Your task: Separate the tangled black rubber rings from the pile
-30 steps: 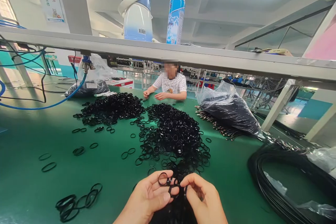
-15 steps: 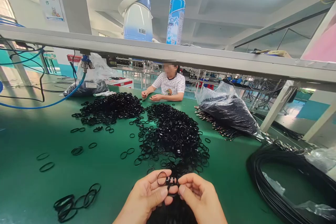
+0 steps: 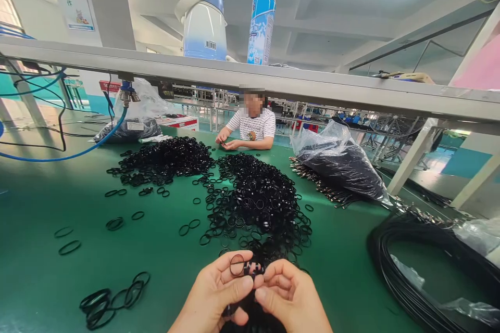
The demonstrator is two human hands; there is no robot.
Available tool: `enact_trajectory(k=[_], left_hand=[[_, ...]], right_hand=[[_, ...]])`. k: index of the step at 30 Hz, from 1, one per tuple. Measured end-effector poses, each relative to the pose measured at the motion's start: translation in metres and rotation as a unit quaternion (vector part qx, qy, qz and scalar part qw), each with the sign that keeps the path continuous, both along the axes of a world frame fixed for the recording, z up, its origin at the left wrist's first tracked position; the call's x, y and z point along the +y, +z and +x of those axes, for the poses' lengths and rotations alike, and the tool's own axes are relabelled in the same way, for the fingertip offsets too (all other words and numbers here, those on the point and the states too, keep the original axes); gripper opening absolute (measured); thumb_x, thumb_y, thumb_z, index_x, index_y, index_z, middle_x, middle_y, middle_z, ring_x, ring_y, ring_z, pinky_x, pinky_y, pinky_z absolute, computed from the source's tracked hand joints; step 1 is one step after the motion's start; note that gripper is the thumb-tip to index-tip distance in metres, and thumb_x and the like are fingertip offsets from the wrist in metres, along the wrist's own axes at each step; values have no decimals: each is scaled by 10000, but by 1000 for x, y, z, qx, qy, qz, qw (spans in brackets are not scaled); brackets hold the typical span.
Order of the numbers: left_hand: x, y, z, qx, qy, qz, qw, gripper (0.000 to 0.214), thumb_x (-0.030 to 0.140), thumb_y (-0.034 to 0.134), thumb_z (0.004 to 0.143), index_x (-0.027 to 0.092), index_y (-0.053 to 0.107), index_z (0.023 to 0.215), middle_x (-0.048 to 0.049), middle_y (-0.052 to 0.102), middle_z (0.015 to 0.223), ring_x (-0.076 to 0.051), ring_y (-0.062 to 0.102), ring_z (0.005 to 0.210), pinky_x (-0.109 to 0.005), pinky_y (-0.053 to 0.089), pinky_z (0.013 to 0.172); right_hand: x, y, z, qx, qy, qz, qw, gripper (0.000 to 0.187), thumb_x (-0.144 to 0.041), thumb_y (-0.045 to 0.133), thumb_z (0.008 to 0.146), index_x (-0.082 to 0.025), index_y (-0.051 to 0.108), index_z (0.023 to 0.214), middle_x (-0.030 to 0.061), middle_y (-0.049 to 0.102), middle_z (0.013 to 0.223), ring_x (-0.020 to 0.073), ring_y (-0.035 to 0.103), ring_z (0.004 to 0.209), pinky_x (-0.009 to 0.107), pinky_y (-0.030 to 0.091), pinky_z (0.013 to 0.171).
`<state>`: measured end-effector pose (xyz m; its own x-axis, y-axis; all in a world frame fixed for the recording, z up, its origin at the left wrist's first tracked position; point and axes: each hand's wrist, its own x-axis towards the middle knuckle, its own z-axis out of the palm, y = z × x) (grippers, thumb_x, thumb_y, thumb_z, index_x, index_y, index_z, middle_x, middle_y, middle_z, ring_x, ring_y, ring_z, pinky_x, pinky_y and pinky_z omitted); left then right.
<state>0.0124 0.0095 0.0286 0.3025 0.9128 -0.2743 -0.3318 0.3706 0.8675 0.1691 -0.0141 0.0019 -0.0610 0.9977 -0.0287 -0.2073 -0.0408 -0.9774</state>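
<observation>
Green matting covers the long workbench point(image 3: 47, 281), strewn with a heap of black rubber rings point(image 3: 258, 203). Near its front edge, the left hand point(image 3: 214, 296) and right hand point(image 3: 291, 299) press together, fingertips pinching a small black rubber ring point(image 3: 237, 265) above a dark bundle point(image 3: 258, 317).

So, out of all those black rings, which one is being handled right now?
From the green table, follow the big heap of black rings to its near end, where two hands meet. The ring sits at the fingertips of the left hand, beside a dark bundle that the right hand pinches. Unlike the others, it is lifted off the table, not lying flat.
</observation>
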Motion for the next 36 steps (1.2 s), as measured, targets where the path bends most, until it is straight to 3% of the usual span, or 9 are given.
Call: enact_trajectory(k=[5,9,14,17,23,26,31,36], left_hand=[[2,-1,-2,9,-13,-10,1000,392,228,817,615,182,653,968,-64,703,961,-186,649,860,-144,441,435],[8,-8,-5,54,-10,40,998,323,293,803,622,155,669,882,-46,691,743,-144,599,657,-161,429,413],[11,-10,-7,94,-61,19,994,338,471,670,724,159,659,852,40,532,562,-13,234,368,-123,73,307],[11,-9,-6,117,-94,18,989,408,557,589,744,173,651,866,55,506,547,-2,140,332,-156,30,311],[7,-15,-1,179,-69,157,969,274,425,747,610,168,684,677,62,517,523,-34,252,380,-191,174,391],[6,-16,0,224,-64,151,961,288,459,716,631,173,686,646,91,428,419,-56,233,375,-208,157,403],[5,-10,-3,244,-84,152,954,281,435,654,687,163,724,699,50,560,530,-54,251,378,-220,182,413],[3,-8,-2,281,-107,192,934,240,345,581,731,164,697,624,50,501,524,-88,327,465,-216,252,472]], right_hand=[[0,-1,-1,47,-48,-6,998,312,-307,834,595,-144,596,714,-4,659,613,106,606,575,193,430,542],[1,-3,-1,54,-90,-2,994,352,-323,865,526,-140,644,730,-14,635,585,108,602,542,189,428,505],[1,-1,0,53,-113,-6,992,363,-332,876,492,-139,679,728,7,664,620,127,632,554,226,482,564],[0,-1,0,45,-115,-9,992,355,-327,875,488,-135,676,710,9,665,602,131,635,540,224,479,550],[0,-1,0,44,-108,11,993,293,-293,855,533,-142,644,669,-4,648,549,128,616,520,214,452,525],[0,1,-1,37,-108,18,993,271,-282,841,547,-147,625,639,-9,635,541,126,600,516,208,432,506],[-1,4,-2,-13,-125,33,991,207,-266,797,574,-152,636,634,-11,623,575,127,570,553,220,428,549],[-3,5,-4,-75,-131,44,988,120,-256,739,612,-169,660,631,2,639,612,144,561,591,225,426,553]])
